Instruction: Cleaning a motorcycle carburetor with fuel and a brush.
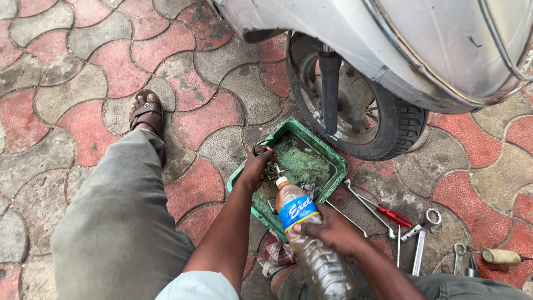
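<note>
My right hand point(333, 229) grips a clear plastic bottle point(311, 244) with a blue label and orange neck, tilted so its mouth points into a green tray point(319, 141) on the paving. My left hand point(256, 166) reaches into the tray's near left corner and holds a small dark metal part point(270, 173) just under the bottle's mouth. The tray's bottom is dirty and green, with a few small metal pieces lying in it.
A scooter's rear wheel point(383, 130) and silver body point(444, 50) stand just behind the tray. Spanners point(366, 203), a red-handled screwdriver point(395, 216) and a wooden-handled tool point(502, 256) lie on the paving at right. A rag point(276, 256) lies near my knee; my sandalled foot point(147, 114) is at left.
</note>
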